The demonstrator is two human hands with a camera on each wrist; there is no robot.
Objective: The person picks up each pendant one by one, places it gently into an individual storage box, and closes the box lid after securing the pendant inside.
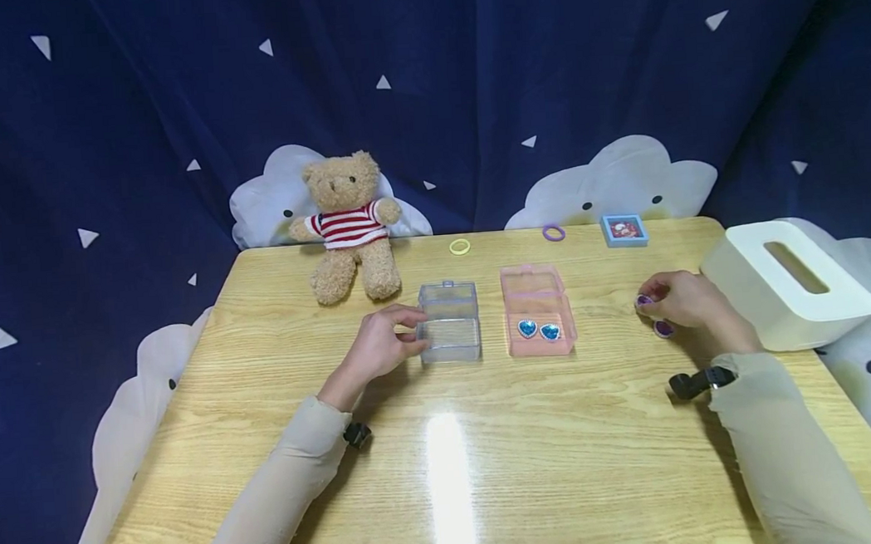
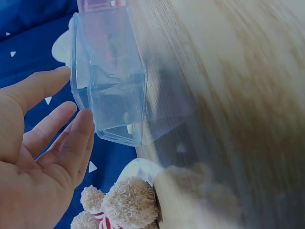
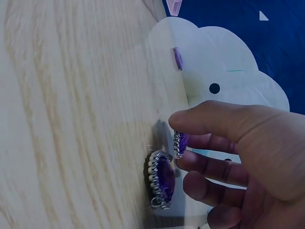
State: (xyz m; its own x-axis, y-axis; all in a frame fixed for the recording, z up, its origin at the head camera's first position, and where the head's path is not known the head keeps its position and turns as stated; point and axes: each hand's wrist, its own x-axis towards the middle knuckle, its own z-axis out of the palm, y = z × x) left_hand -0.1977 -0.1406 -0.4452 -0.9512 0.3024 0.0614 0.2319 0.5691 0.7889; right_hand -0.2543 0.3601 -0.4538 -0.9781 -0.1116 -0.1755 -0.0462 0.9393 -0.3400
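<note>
My right hand pinches a small purple jewel with a silver beaded rim between thumb and fingers, at the table's right. A second purple jewel of the same look lies on the table just under that hand. My left hand is at the left side of a clear bluish plastic box, its lid tipped back. In the left wrist view the fingers are loosely extended, with the fingertips right at the box's edge. Beside it, an opened pink box holds two blue heart-shaped jewels.
A teddy bear in a striped shirt sits at the back left. Along the back edge lie a yellow ring, a purple ring and a small blue framed box. A white tissue box stands right of my right hand.
</note>
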